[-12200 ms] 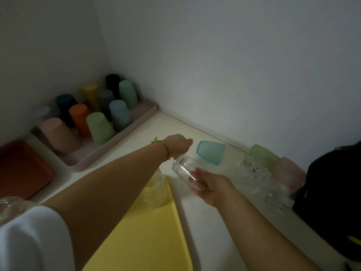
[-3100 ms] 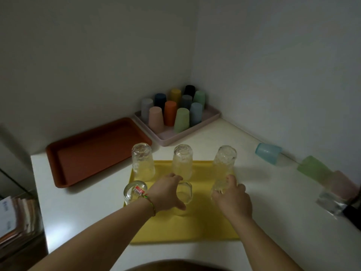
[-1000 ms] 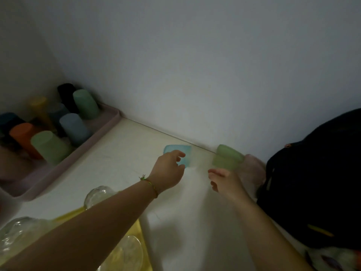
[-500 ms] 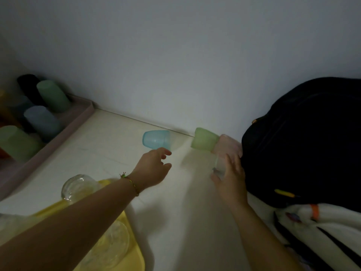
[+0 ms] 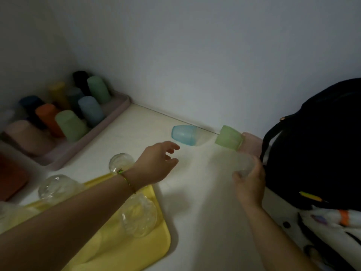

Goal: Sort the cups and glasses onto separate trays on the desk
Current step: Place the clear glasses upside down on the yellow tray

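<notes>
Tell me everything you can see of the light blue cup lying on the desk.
The light blue cup is a plain, handleless tumbler, seemingly translucent plastic. It lies on its side on the pale desk near the wall, narrower closed end leftward, wider end toward the green cup, with a gap between them. The left hand reaches toward it, fingers open, just short of it; only the desk touches it.

Black bag (image 5: 316, 143) against wall (image 5: 195, 55); white fabric (image 5: 322, 227), orange patch, just beside bag.
</notes>
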